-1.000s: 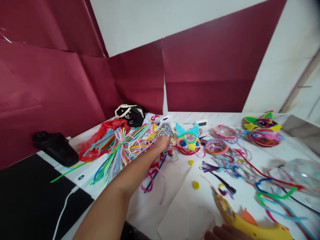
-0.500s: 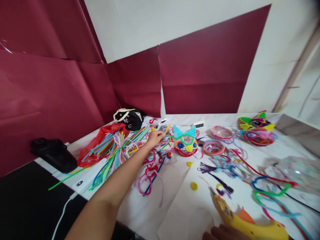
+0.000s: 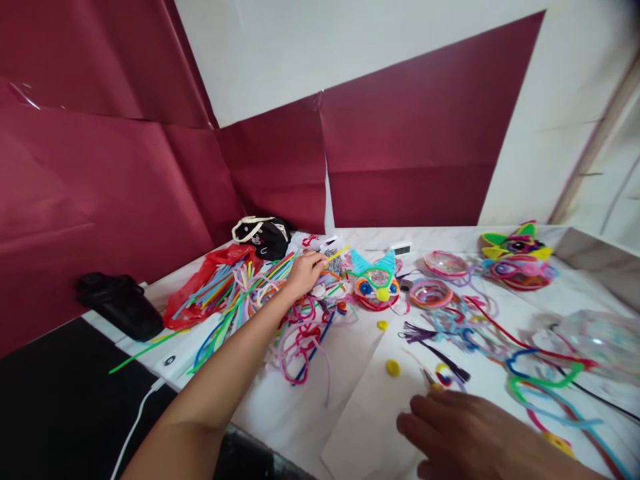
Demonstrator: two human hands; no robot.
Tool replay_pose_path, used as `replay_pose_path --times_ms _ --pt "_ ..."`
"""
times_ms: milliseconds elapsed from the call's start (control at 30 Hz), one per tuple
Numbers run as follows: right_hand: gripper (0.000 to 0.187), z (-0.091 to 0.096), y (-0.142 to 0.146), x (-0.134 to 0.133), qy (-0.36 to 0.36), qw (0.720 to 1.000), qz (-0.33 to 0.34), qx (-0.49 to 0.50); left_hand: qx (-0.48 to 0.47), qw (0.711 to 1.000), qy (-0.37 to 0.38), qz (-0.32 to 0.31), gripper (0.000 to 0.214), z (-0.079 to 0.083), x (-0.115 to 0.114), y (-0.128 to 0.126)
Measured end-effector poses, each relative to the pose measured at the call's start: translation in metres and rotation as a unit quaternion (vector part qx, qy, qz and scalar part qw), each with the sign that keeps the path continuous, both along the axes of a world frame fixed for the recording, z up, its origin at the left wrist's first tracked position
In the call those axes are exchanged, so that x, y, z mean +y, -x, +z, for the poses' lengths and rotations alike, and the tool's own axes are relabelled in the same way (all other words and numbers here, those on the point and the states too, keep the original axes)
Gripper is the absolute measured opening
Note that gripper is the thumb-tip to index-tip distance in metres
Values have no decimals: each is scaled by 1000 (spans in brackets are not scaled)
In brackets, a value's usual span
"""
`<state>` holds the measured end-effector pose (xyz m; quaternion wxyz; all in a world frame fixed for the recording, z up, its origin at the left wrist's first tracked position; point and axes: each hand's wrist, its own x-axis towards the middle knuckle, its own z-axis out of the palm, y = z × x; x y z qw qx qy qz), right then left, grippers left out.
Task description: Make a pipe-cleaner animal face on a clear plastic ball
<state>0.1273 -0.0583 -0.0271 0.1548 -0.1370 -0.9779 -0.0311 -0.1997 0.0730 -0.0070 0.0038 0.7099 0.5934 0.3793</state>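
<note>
Left hand (image 3: 304, 273), arm (image 3: 227, 353) slanting well forward, pinches a thin yellow strip (image 3: 341, 253); the right hand (image 3: 465, 427) bends over a yellow glue gun (image 3: 559, 444), its grip hidden. Left of the left hand spread colourful pipe cleaners (image 3: 243, 290); just right stands a blue-eared cat face (image 3: 383, 295). White table (image 3: 295, 427) beneath, maroon paper (image 3: 410, 147) beyond.

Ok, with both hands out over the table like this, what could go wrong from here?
The right hand covers most of the yellow plastic glue gun; if its pointed metal nozzle is hot, a finger could get burned.

The left hand, pinching a thin yellow pipe cleaner, is close to the round animal face with pointed light-blue ears and might knock it.
</note>
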Motion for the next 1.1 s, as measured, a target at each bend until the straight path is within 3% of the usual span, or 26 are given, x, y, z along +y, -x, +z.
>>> replay_pose_path --times_ms 100,200,333,467,567,800,933,1100 --pt "7 13 2 1 12 1000 -13 22 -10 1000 -19 7 23 12 -5 5" --pt "13 23 9 11 14 998 -41 43 -6 999 -35 -6 25 12 -20 1" --pt "35 23 26 41 -98 982 -119 111 29 997 -43 -63 22 -3 -47 -19" --pt "47 15 44 67 -184 965 -174 76 85 979 -91 -162 25 -22 -66 -37" --pt "42 10 52 74 -162 970 -181 24 115 972 -98 -179 26 -29 -74 -45" --pt "33 4 50 68 -37 978 -202 -39 234 953 -89 -173 30 -42 -82 -42" --pt "37 4 33 69 -21 978 -206 -31 304 936 -86 -155 32 -57 -78 -25" --pt "34 -2 3 79 -35 975 -218 20 313 937 -50 -145 34 -67 -70 -3"
